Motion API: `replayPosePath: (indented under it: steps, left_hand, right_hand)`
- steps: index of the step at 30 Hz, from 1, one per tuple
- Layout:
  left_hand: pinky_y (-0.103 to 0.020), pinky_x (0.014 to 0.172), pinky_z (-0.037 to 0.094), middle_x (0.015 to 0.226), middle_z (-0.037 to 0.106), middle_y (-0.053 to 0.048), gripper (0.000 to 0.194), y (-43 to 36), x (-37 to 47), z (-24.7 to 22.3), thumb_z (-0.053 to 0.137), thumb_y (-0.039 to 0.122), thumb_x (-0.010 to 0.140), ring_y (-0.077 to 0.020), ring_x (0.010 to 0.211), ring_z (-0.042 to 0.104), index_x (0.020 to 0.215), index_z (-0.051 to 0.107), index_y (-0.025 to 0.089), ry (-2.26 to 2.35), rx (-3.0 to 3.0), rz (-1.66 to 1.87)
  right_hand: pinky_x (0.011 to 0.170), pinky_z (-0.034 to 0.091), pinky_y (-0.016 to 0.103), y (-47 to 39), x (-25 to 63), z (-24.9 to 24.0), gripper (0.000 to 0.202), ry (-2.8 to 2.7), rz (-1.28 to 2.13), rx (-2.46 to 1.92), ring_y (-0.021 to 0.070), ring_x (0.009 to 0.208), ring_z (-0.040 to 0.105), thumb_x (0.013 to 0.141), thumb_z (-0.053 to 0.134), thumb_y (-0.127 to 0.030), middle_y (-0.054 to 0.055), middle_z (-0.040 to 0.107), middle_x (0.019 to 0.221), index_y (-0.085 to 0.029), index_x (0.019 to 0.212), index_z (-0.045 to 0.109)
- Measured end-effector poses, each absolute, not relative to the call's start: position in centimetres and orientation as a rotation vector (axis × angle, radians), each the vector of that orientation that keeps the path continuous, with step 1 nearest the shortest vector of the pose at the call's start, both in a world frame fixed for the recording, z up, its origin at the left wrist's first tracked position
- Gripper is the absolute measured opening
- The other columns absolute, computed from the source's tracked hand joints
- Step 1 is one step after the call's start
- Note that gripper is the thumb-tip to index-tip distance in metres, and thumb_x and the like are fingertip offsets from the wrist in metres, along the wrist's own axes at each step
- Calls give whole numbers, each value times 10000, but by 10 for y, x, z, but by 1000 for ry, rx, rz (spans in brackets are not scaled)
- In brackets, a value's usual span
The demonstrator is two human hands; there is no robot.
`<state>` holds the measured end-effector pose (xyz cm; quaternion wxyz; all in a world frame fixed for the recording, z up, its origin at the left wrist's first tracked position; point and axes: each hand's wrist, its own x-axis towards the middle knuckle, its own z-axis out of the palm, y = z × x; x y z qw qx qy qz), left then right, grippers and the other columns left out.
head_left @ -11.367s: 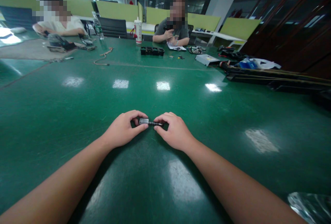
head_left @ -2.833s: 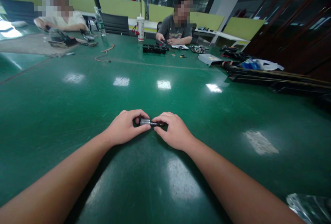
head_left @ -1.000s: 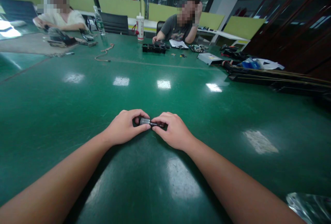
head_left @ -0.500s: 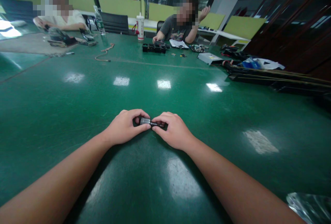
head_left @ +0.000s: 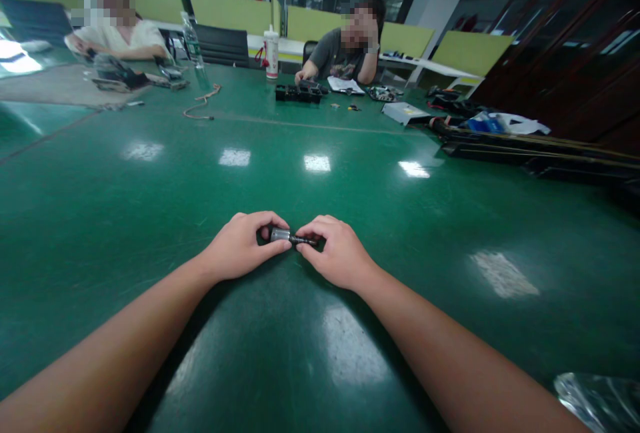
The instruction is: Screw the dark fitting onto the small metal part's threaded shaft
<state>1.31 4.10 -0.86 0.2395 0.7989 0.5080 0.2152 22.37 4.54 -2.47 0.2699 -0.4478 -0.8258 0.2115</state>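
Observation:
A small metal part lies between my hands, just above or on the green table (head_left: 280, 186). Its left portion is a silver cylinder (head_left: 280, 234), and a dark, ridged shaft (head_left: 300, 240) extends from it to the right. My left hand (head_left: 245, 243) grips the cylinder between thumb and fingers, hiding its far left end. The thumb and fingertips of my right hand (head_left: 333, 250) close around the shaft, whose tip shows faintly inside the curled fingers. Whether the part touches the tabletop, I cannot tell.
Across the table sit two people, with a black device (head_left: 299, 92), a white tumbler (head_left: 271, 53), a water bottle (head_left: 191, 40) and a cord (head_left: 203, 103) near them. Long dark bars (head_left: 525, 146) lie at the right. Clear plastic (head_left: 595, 400) is at the lower right corner.
My right fingers have slid slightly right along the shaft, uncovering a little more of it beside the cylinder. My left hand stays in place. The person opposite has brought a raised hand to their head.

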Motion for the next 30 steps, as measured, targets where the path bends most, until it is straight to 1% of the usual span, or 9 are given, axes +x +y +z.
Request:
replayPosePath:
  steps: [10,15,18,23,26,30]
  left_hand:
    - [-279,683,445,823,690,-5,225,40,14,-8,634,379,831,-180,752,618,955,680,198,1405,2123,616]
    - [-279,652,443,774,657,0,225,40,14,-10,629,387,828,-174,702,593,932,667,191,1467,2099,686]
    - [-287,668,444,790,656,-5,222,41,14,-10,631,383,826,-178,718,593,926,663,187,1496,2087,694]
    - [-295,689,445,837,666,-16,215,41,14,-10,617,371,840,-184,753,597,943,659,187,1484,2091,685]
    - [-291,683,445,826,659,-12,212,41,13,-11,620,365,838,-180,740,595,948,654,186,1474,2095,689]
    - [-288,684,454,824,664,-12,233,40,11,-11,674,363,793,-184,747,602,946,655,189,1419,2136,682]
  right_hand:
    - [805,427,340,46,227,-26,128,-2191,522,-1251,199,889,588,780,670,-158,19,683,861,-226,879,716]
    - [755,433,333,52,232,-27,116,-2102,447,-1422,196,833,585,757,665,-165,25,664,828,-228,842,713]
    - [727,433,323,54,235,-27,122,-2049,429,-1503,186,801,583,754,650,-161,24,651,811,-228,832,715]
    - [739,439,321,52,232,-28,125,-2090,472,-1428,187,827,590,755,664,-162,21,664,830,-232,843,719]
    - [744,448,320,50,230,-28,125,-2086,490,-1367,185,832,599,769,679,-168,24,683,855,-228,865,732]
    - [771,465,311,48,227,-27,175,-2090,580,-1186,173,838,611,788,689,-140,17,705,854,-224,935,732]
